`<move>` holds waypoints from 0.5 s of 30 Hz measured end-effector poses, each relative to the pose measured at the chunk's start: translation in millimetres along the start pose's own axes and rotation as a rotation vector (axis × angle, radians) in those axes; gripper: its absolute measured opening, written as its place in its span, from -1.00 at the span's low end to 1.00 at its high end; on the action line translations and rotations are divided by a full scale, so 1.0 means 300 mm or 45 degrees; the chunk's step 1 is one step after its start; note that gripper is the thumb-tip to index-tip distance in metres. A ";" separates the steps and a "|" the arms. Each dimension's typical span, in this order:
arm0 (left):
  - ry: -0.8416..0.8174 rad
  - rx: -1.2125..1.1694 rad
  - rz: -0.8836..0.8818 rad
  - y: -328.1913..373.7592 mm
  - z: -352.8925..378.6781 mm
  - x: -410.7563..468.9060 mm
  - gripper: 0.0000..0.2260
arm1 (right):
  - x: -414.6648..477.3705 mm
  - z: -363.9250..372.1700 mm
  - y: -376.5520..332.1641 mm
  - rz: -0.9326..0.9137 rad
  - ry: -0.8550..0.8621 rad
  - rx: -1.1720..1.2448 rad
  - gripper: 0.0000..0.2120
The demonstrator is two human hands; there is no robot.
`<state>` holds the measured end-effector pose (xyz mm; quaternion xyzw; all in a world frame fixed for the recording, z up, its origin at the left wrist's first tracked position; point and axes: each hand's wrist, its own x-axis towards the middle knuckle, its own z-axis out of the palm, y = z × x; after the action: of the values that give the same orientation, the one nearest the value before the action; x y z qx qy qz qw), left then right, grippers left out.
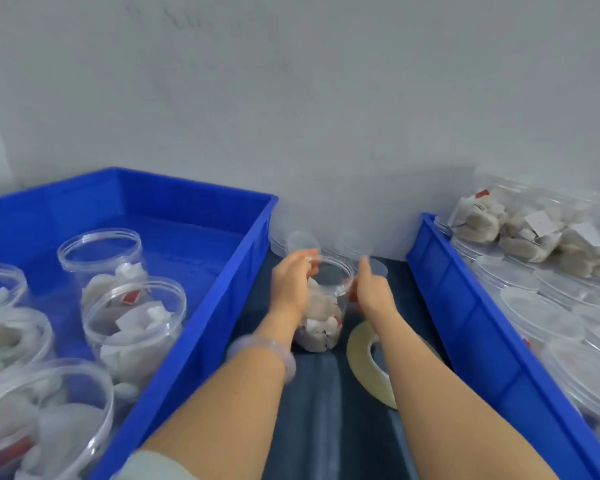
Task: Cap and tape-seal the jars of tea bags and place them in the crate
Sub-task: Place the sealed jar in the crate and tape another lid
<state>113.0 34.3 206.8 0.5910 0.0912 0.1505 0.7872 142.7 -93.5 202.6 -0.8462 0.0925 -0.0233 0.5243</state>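
Note:
A clear jar of tea bags [321, 315] stands uncapped on the dark strip between two blue crates. My left hand [291, 284] grips its rim from the left. My right hand [373, 291] is at the jar's right side, fingers curled against the wall and the index finger raised beside the rim; motion blur hides the exact hold. Loose clear lids [303, 241] lie just behind the jar by the wall. A roll of clear tape [361, 363] lies flat on the strip, partly under my right forearm.
The left blue crate [205, 189] holds several open jars of tea bags [134, 317]. The right blue crate [465, 299] holds several capped jars [537, 315] and loose tea bags [482, 220]. A grey wall stands close behind.

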 end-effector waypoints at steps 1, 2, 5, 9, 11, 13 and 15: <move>0.018 -0.034 0.078 -0.016 0.000 -0.009 -0.86 | 0.044 -0.004 0.025 -0.059 0.039 -0.288 -0.50; 0.038 -0.077 0.120 -0.028 0.004 -0.015 -0.86 | 0.088 -0.009 0.050 -0.103 0.031 -0.527 -0.57; 0.101 -0.139 0.147 -0.050 0.020 -0.004 -0.80 | 0.192 -0.020 0.088 -0.171 -0.084 -0.913 -0.39; 0.117 -0.132 0.196 -0.061 0.030 0.009 -0.76 | 0.285 -0.017 0.109 -0.227 0.012 -1.277 -0.32; 0.138 -0.090 0.204 -0.066 0.038 0.012 -0.73 | 0.297 -0.014 0.118 -0.239 0.097 -1.283 -0.32; 0.148 -0.089 0.203 -0.067 0.048 0.018 -0.68 | 0.287 -0.011 0.118 -0.180 0.071 -1.081 -0.34; 0.146 -0.099 0.217 -0.069 0.053 0.021 -0.64 | 0.263 -0.016 0.112 -0.153 -0.005 -0.944 -0.42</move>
<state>126.7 16.9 191.7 0.5559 0.0797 0.2538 0.7875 215.2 -126.5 170.3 -0.9825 0.0440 -0.0171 0.1801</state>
